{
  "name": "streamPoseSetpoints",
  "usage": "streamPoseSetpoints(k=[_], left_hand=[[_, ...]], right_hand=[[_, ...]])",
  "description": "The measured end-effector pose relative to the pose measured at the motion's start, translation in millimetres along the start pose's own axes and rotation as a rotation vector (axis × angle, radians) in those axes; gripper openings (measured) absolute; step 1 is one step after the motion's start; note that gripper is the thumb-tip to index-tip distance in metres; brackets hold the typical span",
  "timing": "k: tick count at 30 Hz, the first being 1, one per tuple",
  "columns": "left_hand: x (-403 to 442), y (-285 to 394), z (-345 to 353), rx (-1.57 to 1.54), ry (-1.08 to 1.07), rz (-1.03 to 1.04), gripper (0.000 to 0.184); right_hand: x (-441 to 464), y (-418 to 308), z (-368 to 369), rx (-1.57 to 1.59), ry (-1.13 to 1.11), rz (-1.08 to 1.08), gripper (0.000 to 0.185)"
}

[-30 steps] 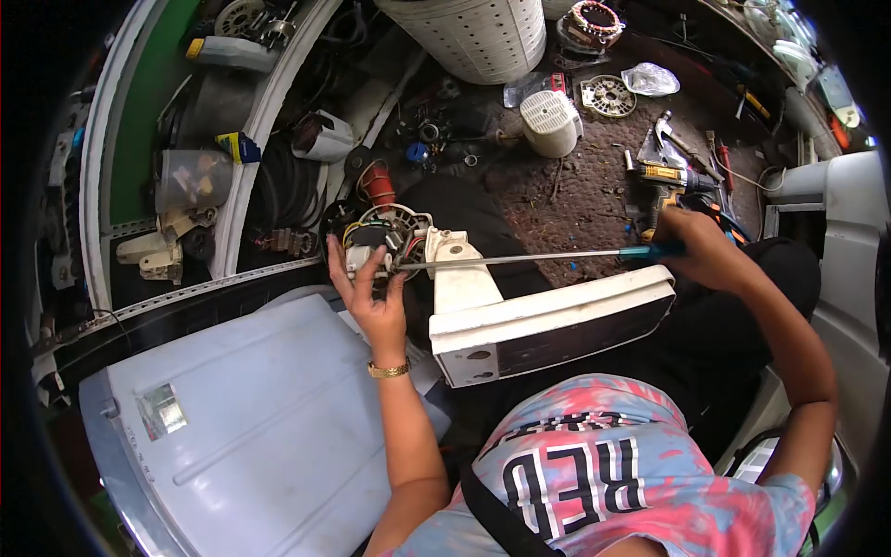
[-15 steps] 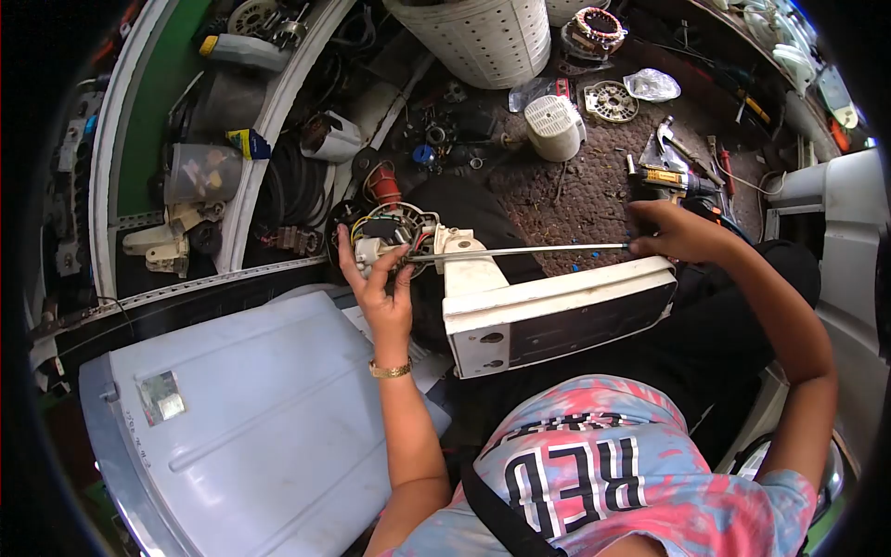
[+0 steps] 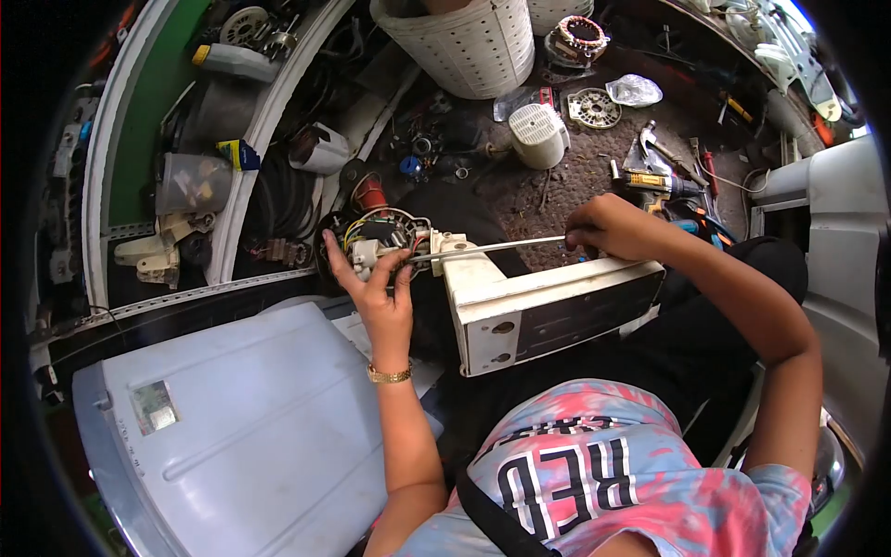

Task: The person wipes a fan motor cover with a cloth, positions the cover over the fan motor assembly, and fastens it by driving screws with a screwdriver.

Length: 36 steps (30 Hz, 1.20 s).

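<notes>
My left hand (image 3: 379, 295) has its fingers around the near side of an exposed fan motor (image 3: 382, 227), with coloured wires and a white gearbox showing. The motor sits on the neck of a white fan stand (image 3: 469, 269), whose boxy base (image 3: 566, 320) lies tilted across my lap. A thin pale strand (image 3: 510, 246), straight as if taut, runs from my left fingertips to my right hand (image 3: 617, 227). My right fingers are closed on it above the base; I cannot tell whether it is a cord or a rod. Its right end is hidden.
A white motor cover (image 3: 538, 136) stands on the brown mat. Around it are a perforated basket (image 3: 464, 46), a metal motor housing (image 3: 594, 108), a hammer (image 3: 670, 153) and a yellow drill (image 3: 659, 183). A grey-blue panel (image 3: 241, 408) lies to my left.
My right hand has moved left, closer to the motor, and less of the strand shows between my hands. My left hand stays at the motor. The view has shifted slightly.
</notes>
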<state>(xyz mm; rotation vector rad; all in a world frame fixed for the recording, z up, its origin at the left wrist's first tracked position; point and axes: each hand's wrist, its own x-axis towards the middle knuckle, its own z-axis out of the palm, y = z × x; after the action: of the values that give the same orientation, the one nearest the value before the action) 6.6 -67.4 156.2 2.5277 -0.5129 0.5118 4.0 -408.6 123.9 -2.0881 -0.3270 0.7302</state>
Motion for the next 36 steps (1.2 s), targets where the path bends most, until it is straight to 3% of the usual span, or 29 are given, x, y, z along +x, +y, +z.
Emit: streamPoseSetpoints(k=[5,11,13,14,15,17,19,26,32,36], left_hand=[[-2,-1,4,-0.025,0.04,-0.007,0.013],[-6,1,7,-0.017,0.097,-0.024,0.013],[-6,2,9,-0.041,0.093,-0.028,0.014],[-4,2,9,-0.057,0.08,-0.024,0.014],[-3,2,10,-0.072,0.068,-0.019,0.014],[-5,0,17,-0.064,0.081,-0.011,0.031],[-2,1,18,-0.013,0.074,0.022,0.053],[-2,6,22,-0.046,0.08,-0.022,0.065],[-3,4,25,-0.052,0.067,-0.012,0.058],[-1,4,23,-0.052,0.037,0.033,0.05]], right_hand=[[9,1,10,-0.068,0.164,-0.138,0.034],[24,-13,-3,-0.089,0.464,-0.012,0.035],[38,-36,2,-0.091,0.473,-0.156,0.034],[45,-60,2,0.021,0.26,-0.047,0.035],[58,-65,12,-0.037,0.274,-0.259,0.033],[71,-92,25,-0.084,0.219,-0.297,0.031],[81,-105,36,-0.119,0.153,-0.272,0.033],[89,-115,53,-0.115,0.247,-0.179,0.03],[89,-116,61,-0.031,0.316,-0.218,0.035],[84,-112,48,-0.172,0.304,-0.171,0.035]])
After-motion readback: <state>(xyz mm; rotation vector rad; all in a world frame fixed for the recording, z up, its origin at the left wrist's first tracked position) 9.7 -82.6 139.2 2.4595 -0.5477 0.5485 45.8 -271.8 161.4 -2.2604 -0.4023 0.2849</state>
